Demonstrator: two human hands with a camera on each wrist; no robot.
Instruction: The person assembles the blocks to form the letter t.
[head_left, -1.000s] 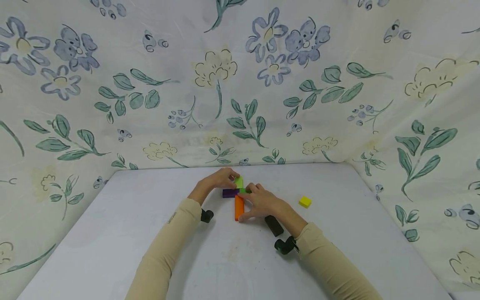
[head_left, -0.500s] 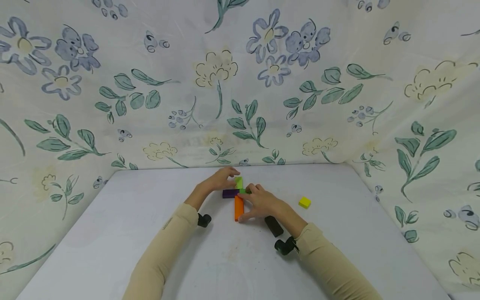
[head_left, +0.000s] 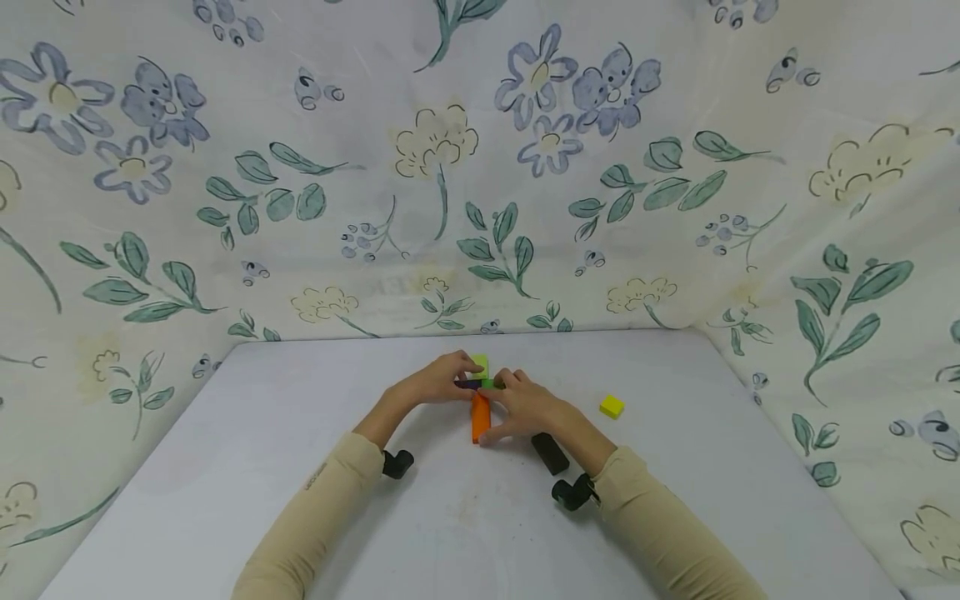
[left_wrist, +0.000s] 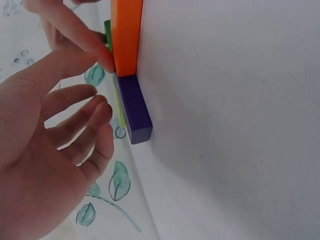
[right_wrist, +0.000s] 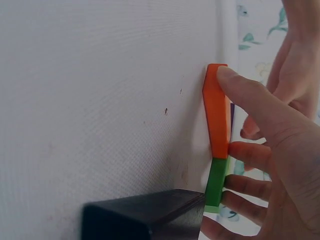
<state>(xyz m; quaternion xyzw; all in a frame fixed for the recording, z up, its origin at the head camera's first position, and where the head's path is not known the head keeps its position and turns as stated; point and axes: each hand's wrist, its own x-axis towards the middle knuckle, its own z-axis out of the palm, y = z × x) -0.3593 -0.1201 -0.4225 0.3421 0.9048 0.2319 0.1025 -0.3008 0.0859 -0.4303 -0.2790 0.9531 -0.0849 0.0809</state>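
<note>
An orange block point(head_left: 480, 421), a dark purple block point(head_left: 468, 384), a green block point(head_left: 488, 383) and a light green block point(head_left: 482, 363) lie end to end around one meeting point, like a cross. My right hand point(head_left: 534, 407) touches them: its thumb rests by the near end of the orange block, and its other fingers lie along the green block point(right_wrist: 215, 182). My left hand point(head_left: 437, 380) is over the purple block and beside the light green one. In the left wrist view its fingers are loosely bent, with nothing gripped between them beside the purple block point(left_wrist: 135, 107).
A black block point(head_left: 551, 454) lies under the right wrist. Farther right is a yellow block point(head_left: 612, 406). A flowered cloth point(head_left: 480, 208) hangs behind the white table point(head_left: 465, 525). Small black cameras hang from both wrists.
My left hand has drawn back from the light green block toward the near side, now covering part of the purple block. My right hand and the blocks keep their places.
</note>
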